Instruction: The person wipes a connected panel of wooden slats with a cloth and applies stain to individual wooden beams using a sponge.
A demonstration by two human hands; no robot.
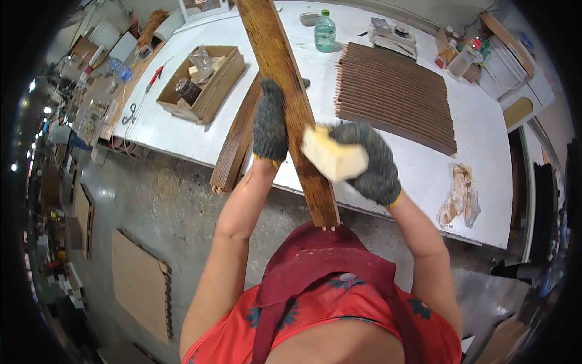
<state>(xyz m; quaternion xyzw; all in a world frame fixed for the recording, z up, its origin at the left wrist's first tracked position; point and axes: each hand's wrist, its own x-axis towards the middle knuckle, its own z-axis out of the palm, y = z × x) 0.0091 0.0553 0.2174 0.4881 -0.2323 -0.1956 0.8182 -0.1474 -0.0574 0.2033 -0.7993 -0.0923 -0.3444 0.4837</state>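
A long brown wooden board (282, 79) with dark grain slants from the far side of the table toward my apron, its near end tipped with small pale pegs. My left hand (270, 118), in a dark grey knit glove, grips the board along its left edge. In my gloved right hand (371, 159) is a pale yellow sponge block (333, 156), held beside the board's right edge and slightly blurred. Whether the sponge touches the board I cannot tell. Beneath the board, more brown slats (233, 145) lie on the white table (388, 136).
A row of brown slats (394, 94) covers the table's right part, with a green-capped bottle (325, 33) behind it. At the left stand a cardboard box (209, 94) of jars, scissors (129, 114) and a red-handled tool (155, 77). A crumpled plastic bag (459, 197) lies near the right edge.
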